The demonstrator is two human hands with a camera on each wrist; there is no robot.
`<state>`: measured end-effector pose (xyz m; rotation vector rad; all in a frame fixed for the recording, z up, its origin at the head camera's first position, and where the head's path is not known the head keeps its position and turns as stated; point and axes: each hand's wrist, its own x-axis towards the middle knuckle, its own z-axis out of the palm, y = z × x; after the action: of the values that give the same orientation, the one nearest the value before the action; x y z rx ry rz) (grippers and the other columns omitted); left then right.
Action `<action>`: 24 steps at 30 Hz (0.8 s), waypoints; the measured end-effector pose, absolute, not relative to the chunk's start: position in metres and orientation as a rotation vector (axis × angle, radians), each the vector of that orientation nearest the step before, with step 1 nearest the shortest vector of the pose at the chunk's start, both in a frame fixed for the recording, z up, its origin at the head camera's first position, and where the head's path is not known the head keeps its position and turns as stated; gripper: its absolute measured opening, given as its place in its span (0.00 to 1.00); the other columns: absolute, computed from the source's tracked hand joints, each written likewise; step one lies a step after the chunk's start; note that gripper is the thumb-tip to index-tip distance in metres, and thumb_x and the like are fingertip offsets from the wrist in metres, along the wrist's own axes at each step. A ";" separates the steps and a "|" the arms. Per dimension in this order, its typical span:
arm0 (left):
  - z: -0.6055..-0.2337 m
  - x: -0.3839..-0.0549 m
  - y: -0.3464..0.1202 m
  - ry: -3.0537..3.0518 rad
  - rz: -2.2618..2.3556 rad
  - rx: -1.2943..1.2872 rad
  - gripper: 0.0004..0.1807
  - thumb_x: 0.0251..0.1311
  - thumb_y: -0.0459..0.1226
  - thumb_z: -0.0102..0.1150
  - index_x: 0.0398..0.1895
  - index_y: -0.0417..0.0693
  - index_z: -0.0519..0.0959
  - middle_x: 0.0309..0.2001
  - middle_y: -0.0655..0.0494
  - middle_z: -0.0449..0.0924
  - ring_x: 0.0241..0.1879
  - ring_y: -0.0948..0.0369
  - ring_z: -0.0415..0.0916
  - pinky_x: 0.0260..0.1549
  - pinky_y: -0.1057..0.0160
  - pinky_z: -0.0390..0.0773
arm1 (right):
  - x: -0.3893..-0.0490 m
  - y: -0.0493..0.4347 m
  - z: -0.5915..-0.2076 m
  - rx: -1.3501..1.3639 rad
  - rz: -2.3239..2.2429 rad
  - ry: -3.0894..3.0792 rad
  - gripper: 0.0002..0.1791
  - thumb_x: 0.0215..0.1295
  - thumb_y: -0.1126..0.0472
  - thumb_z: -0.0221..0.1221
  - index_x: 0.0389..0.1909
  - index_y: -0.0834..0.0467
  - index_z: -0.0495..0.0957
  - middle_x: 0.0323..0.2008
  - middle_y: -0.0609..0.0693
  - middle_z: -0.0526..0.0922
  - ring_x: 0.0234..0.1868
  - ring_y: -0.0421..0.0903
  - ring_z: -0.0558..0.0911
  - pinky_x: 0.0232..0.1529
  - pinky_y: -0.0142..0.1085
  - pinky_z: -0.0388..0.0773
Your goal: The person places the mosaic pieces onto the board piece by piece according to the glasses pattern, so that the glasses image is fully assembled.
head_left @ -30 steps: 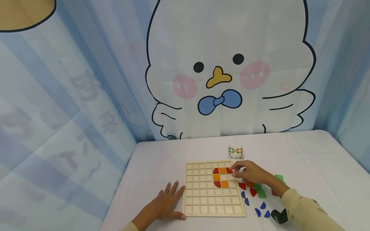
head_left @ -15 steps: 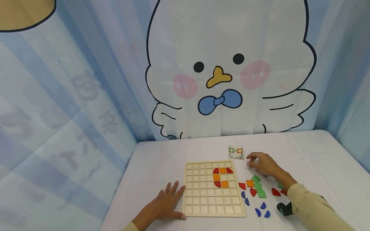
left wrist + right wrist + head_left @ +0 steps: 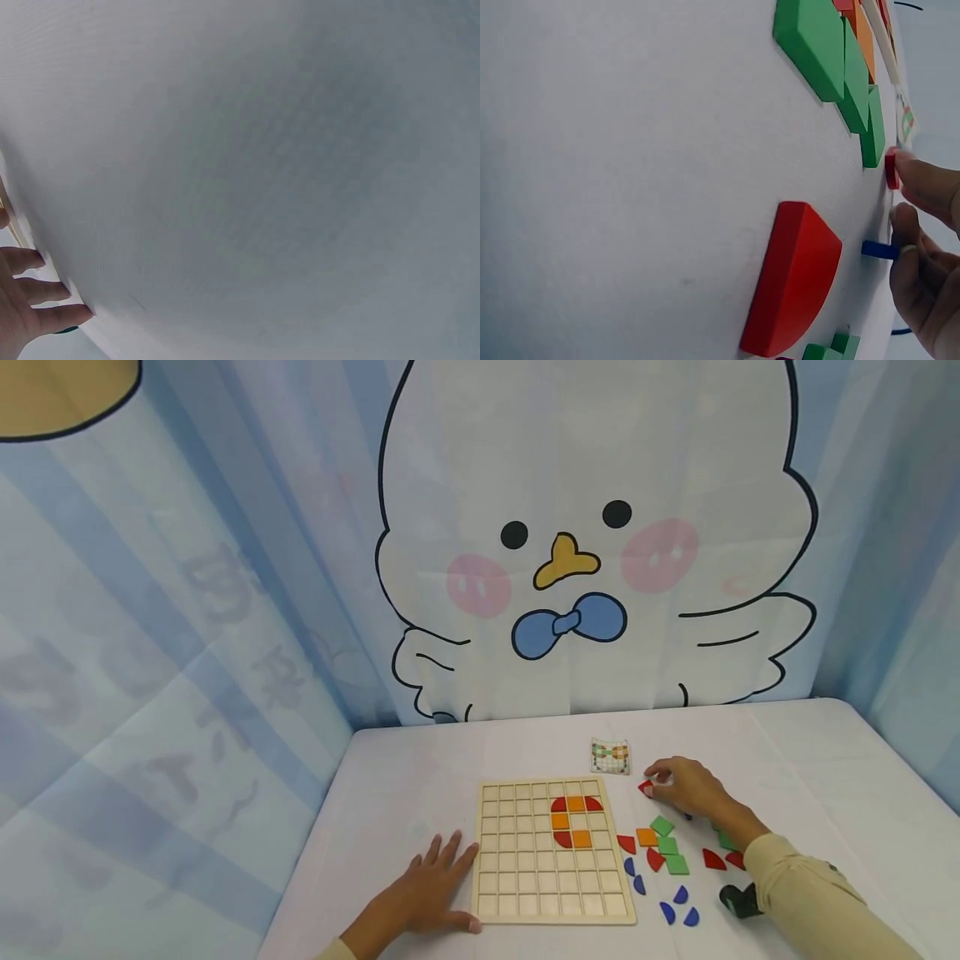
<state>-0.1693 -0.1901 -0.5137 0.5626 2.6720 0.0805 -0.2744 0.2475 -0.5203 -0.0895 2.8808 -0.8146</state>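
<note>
White table beneath, my right hand at lower right pinches a red piece, my left hand spread beside the board.

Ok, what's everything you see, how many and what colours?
Square wooden grid board: one, tan, on the white table
Quarter-round tiles: eight, red; three in the board, four loose right of it, one in the right hand
Square tiles: four, orange; three in the board, one loose
More square tiles: three, green, right of the board, others partly hidden
Half-round tiles: five, blue, right of the board
Another piece: one, blue, by the right hand
Patterned card: one, multicoloured, beyond the board
Cartoon-bird cloth backdrop: one, blue and white, behind
Object: one, blackish, unclear, by the right sleeve
Sleeves: two, beige, bottom edge
Left hand: one, at the board's left edge
Right hand: one, near the card
</note>
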 end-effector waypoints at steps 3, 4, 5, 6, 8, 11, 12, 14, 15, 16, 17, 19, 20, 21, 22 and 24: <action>-0.515 -0.170 -0.190 2.672 0.071 0.564 0.60 0.46 0.77 0.56 0.81 0.61 0.52 0.81 0.43 0.47 0.77 0.36 0.48 0.65 0.31 0.64 | -0.274 0.247 -0.521 -0.090 -0.827 2.867 0.18 0.63 0.57 0.68 0.51 0.60 0.84 0.45 0.59 0.82 0.43 0.54 0.76 0.48 0.53 0.78; -0.515 -0.170 -0.190 2.672 0.069 0.563 0.60 0.46 0.77 0.56 0.81 0.61 0.52 0.81 0.43 0.47 0.77 0.35 0.48 0.65 0.31 0.64 | -0.274 0.247 -0.521 -0.086 -0.827 2.866 0.18 0.63 0.57 0.68 0.51 0.60 0.84 0.45 0.58 0.82 0.43 0.53 0.76 0.49 0.53 0.78; -0.515 -0.170 -0.191 2.672 0.069 0.565 0.61 0.46 0.77 0.56 0.81 0.61 0.52 0.81 0.43 0.47 0.77 0.35 0.47 0.65 0.31 0.64 | -0.274 0.247 -0.522 -0.087 -0.828 2.865 0.18 0.63 0.57 0.68 0.51 0.60 0.84 0.45 0.59 0.82 0.43 0.54 0.75 0.49 0.53 0.78; -0.515 -0.170 -0.191 2.673 0.069 0.567 0.61 0.46 0.77 0.55 0.81 0.61 0.52 0.81 0.43 0.47 0.77 0.35 0.47 0.65 0.31 0.64 | -0.274 0.247 -0.522 -0.089 -0.828 2.864 0.18 0.63 0.57 0.68 0.51 0.61 0.84 0.45 0.59 0.82 0.43 0.54 0.75 0.49 0.53 0.78; -0.516 -0.170 -0.191 2.673 0.074 0.573 0.61 0.46 0.77 0.55 0.81 0.61 0.52 0.81 0.43 0.47 0.77 0.35 0.47 0.65 0.31 0.64 | -0.273 0.247 -0.522 -0.090 -0.822 2.867 0.18 0.63 0.57 0.67 0.52 0.61 0.84 0.45 0.59 0.82 0.43 0.54 0.76 0.50 0.53 0.78; -0.517 -0.171 -0.193 2.672 0.088 0.582 0.61 0.46 0.77 0.55 0.81 0.61 0.51 0.81 0.42 0.46 0.77 0.35 0.47 0.65 0.31 0.63 | -0.274 0.246 -0.521 -0.077 -0.816 2.861 0.19 0.63 0.57 0.67 0.52 0.62 0.83 0.45 0.59 0.82 0.43 0.54 0.76 0.50 0.55 0.77; -0.518 -0.171 -0.193 2.671 0.093 0.585 0.61 0.46 0.77 0.54 0.81 0.61 0.51 0.81 0.42 0.46 0.77 0.35 0.46 0.65 0.31 0.63 | -0.274 0.246 -0.521 -0.072 -0.814 2.858 0.20 0.63 0.57 0.68 0.53 0.62 0.83 0.44 0.59 0.82 0.43 0.54 0.76 0.51 0.55 0.77; -0.519 -0.171 -0.194 2.668 0.106 0.590 0.61 0.47 0.77 0.54 0.81 0.61 0.50 0.81 0.42 0.46 0.77 0.35 0.46 0.65 0.30 0.62 | -0.274 0.245 -0.521 -0.064 -0.814 2.853 0.19 0.63 0.57 0.68 0.52 0.62 0.83 0.43 0.58 0.83 0.43 0.54 0.76 0.51 0.55 0.77; -0.520 -0.172 -0.194 2.669 0.108 0.593 0.60 0.47 0.77 0.54 0.81 0.61 0.50 0.81 0.42 0.46 0.77 0.35 0.46 0.65 0.30 0.62 | -0.274 0.245 -0.521 -0.063 -0.817 2.850 0.18 0.63 0.57 0.68 0.51 0.62 0.83 0.42 0.57 0.82 0.42 0.53 0.76 0.50 0.54 0.77; -0.520 -0.171 -0.194 2.667 0.112 0.595 0.60 0.47 0.77 0.54 0.81 0.61 0.50 0.81 0.42 0.45 0.77 0.35 0.45 0.65 0.30 0.62 | -0.273 0.244 -0.521 -0.064 -0.821 2.849 0.17 0.63 0.57 0.68 0.50 0.61 0.83 0.41 0.56 0.82 0.42 0.53 0.76 0.49 0.53 0.77; -0.520 -0.171 -0.194 2.667 0.112 0.596 0.60 0.47 0.77 0.54 0.81 0.62 0.50 0.81 0.42 0.45 0.77 0.35 0.45 0.65 0.30 0.62 | -0.273 0.244 -0.521 -0.070 -0.821 2.852 0.17 0.62 0.57 0.68 0.49 0.61 0.83 0.40 0.55 0.82 0.41 0.52 0.76 0.48 0.52 0.78; -0.521 -0.171 -0.194 2.666 0.113 0.593 0.60 0.47 0.77 0.53 0.81 0.62 0.50 0.81 0.43 0.45 0.77 0.35 0.45 0.65 0.30 0.62 | -0.273 0.243 -0.521 -0.081 -0.821 2.860 0.15 0.62 0.58 0.69 0.47 0.59 0.82 0.38 0.53 0.82 0.39 0.50 0.76 0.45 0.49 0.78; -0.521 -0.171 -0.194 2.666 0.112 0.591 0.61 0.47 0.78 0.53 0.81 0.62 0.50 0.81 0.43 0.45 0.78 0.35 0.45 0.66 0.30 0.62 | -0.272 0.242 -0.521 -0.085 -0.823 2.862 0.15 0.62 0.58 0.69 0.47 0.59 0.82 0.37 0.53 0.81 0.38 0.50 0.76 0.43 0.47 0.77; -0.521 -0.171 -0.195 2.665 0.112 0.589 0.61 0.46 0.78 0.53 0.81 0.62 0.50 0.81 0.43 0.45 0.78 0.36 0.45 0.66 0.31 0.62 | -0.272 0.242 -0.521 -0.089 -0.823 2.864 0.15 0.62 0.58 0.69 0.47 0.59 0.81 0.36 0.52 0.81 0.37 0.49 0.76 0.41 0.46 0.77; -0.521 -0.171 -0.195 2.665 0.114 0.587 0.61 0.46 0.78 0.52 0.81 0.62 0.50 0.81 0.44 0.45 0.78 0.36 0.45 0.66 0.31 0.62 | -0.271 0.241 -0.520 -0.095 -0.822 2.866 0.15 0.62 0.58 0.69 0.47 0.59 0.81 0.36 0.52 0.81 0.37 0.49 0.76 0.40 0.44 0.77; -0.521 -0.171 -0.195 2.665 0.117 0.586 0.61 0.46 0.78 0.52 0.81 0.62 0.50 0.81 0.44 0.45 0.78 0.36 0.45 0.66 0.31 0.62 | -0.271 0.240 -0.521 -0.108 -0.822 2.867 0.15 0.62 0.59 0.69 0.47 0.59 0.79 0.36 0.53 0.81 0.35 0.48 0.76 0.38 0.43 0.77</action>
<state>-0.1715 -0.1947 -0.5207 0.5862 2.6648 0.1167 -0.2710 0.2400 -0.5207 -0.1078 2.8671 -0.8219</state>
